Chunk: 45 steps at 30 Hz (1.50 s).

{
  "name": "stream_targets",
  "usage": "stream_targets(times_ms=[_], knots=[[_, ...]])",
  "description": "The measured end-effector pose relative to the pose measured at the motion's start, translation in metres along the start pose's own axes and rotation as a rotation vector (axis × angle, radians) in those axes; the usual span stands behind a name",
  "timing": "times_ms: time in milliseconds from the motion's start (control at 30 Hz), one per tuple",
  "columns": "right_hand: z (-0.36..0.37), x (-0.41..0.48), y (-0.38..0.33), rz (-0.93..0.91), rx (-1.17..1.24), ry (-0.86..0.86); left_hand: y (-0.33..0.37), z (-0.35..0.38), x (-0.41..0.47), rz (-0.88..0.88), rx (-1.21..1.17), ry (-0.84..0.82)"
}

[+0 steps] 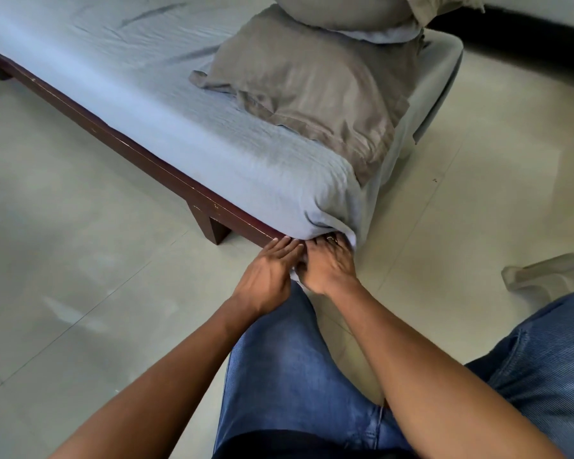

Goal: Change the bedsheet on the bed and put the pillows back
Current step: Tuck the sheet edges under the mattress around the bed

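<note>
While the fingers (287, 248) of the L hand (265, 276) lie straight and pressed together, their tips touch the lower edge of the bedsheet (179, 111) right where it meets the dark wood bed frame (113, 134). R hand (328, 268) sits just beside it, touching it at the thumb side. R fingers (323, 245) push into the fold of sheet at the mattress's near corner, w/ a ring (331, 239) showing on one. Their tips are hidden under the cloth, so can't tell if they pinch it. The light blue-grey sheet covers the mattress top and wraps down over this corner, w/ a few wrinkles farther up. Two grey-brown pillows lie at this end of the bed: lower pillow (312, 94) flat on the sheet, upper pillow (338, 11) stacked on its far edge. The person crouches in blue jeans (285, 376) on the pale tiled floor (80, 260). A crumpled pale cloth (550, 276) lies on the floor to the R, well apart.
</note>
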State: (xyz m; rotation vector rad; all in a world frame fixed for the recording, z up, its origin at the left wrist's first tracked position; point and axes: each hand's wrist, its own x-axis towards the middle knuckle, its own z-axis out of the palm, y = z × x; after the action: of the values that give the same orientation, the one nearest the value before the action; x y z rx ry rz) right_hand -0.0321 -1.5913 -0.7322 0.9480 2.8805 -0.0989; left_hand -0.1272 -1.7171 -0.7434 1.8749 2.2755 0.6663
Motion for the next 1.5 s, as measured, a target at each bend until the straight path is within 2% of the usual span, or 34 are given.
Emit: stream_targets(times_ms=[100,167,267,333,400,500,600,667,767,867,933,1067,1167,1233,1367,1500], knots=[[-0.006,-0.026,0.015,-0.126,0.086,0.034,0.01,0.009,0.012,0.004,0.072,-0.037],[-0.006,-0.049,0.028,-0.158,0.223,0.209,0.023,0.016,0.016,-0.027,0.123,-0.05],[-0.01,-0.069,0.038,0.053,0.503,0.543,0.046,0.032,0.027,-0.071,0.242,-0.123],[-0.021,-0.061,0.042,0.228,0.644,0.661,0.061,0.041,0.041,-0.07,0.277,-0.146],[-0.028,-0.05,0.044,0.269,0.664,0.589,0.072,0.047,0.054,-0.101,0.276,-0.149],[-0.031,-0.039,0.047,0.203,0.547,0.413,0.077,0.049,0.054,-0.143,0.241,-0.13],[-0.032,-0.032,0.059,0.189,0.51,0.486,0.06,0.043,0.042,-0.068,0.23,-0.094],[-0.035,-0.024,0.071,0.16,0.56,0.531,0.049,0.037,0.034,-0.03,0.138,-0.017],[-0.037,-0.017,0.088,0.126,0.677,0.49,0.037,0.035,0.022,-0.031,0.035,0.128],[-0.038,-0.017,0.094,0.152,0.8,0.492,0.034,0.041,0.022,-0.074,0.069,0.292],[-0.036,-0.018,0.093,0.184,0.886,0.465,0.038,0.044,0.03,-0.061,0.107,0.314],[-0.031,-0.022,0.089,0.209,1.011,0.389,0.055,0.049,0.035,-0.046,0.234,0.201],[-0.032,-0.026,0.086,0.197,0.927,0.425,0.072,0.056,0.04,-0.101,0.343,-0.042],[-0.035,-0.031,0.086,0.176,0.867,0.489,0.08,0.068,0.049,-0.176,0.339,-0.149],[-0.036,-0.043,0.091,-0.005,0.695,0.586,0.094,0.075,0.079,-0.229,0.31,-0.123],[-0.023,-0.057,0.092,-0.14,0.442,0.532,0.098,0.079,0.087,-0.149,0.411,-0.216]])
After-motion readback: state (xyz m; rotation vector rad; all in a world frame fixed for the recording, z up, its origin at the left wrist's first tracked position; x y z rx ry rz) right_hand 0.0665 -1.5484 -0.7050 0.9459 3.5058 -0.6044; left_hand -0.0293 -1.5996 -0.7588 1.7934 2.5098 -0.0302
